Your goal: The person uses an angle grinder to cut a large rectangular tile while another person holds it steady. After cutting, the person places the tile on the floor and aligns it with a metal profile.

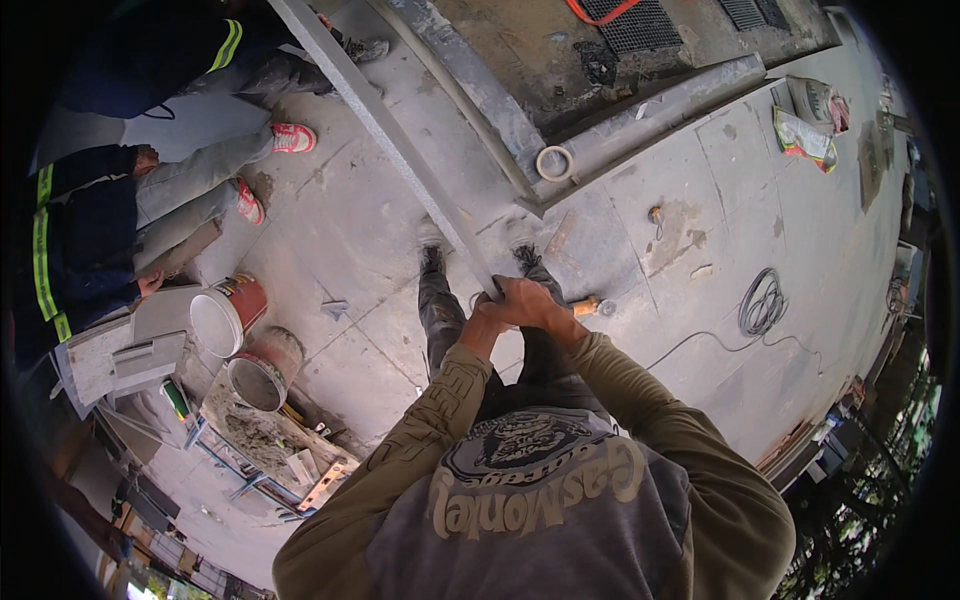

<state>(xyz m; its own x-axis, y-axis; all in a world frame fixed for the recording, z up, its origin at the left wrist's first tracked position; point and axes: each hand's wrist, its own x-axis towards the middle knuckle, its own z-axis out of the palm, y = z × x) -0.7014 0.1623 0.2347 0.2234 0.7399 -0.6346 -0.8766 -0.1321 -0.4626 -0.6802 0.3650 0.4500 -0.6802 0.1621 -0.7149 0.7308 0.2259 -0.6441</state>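
Note:
A long grey speckled bar (392, 155) runs from my hands up to the top left, past the frame's edge. My left hand (484, 326) is closed at its near end. My right hand (530, 303) lies over that same end with its fingers wrapped round. The two hands touch, so part of the grip is hidden. Just right of my right hand, a power tool with an orange-yellow body (584, 306) rests on the floor. My shoes (525, 255) stand on either side of the bar.
Two people in dark clothes with reflective bands are at the left, one in red shoes (293, 138). Two buckets (268, 368) stand nearby. Ahead, a raised stone edging (640, 115) has a pale ring (554, 163) at its corner. A coiled cable (762, 304) and bags (806, 138) lie right.

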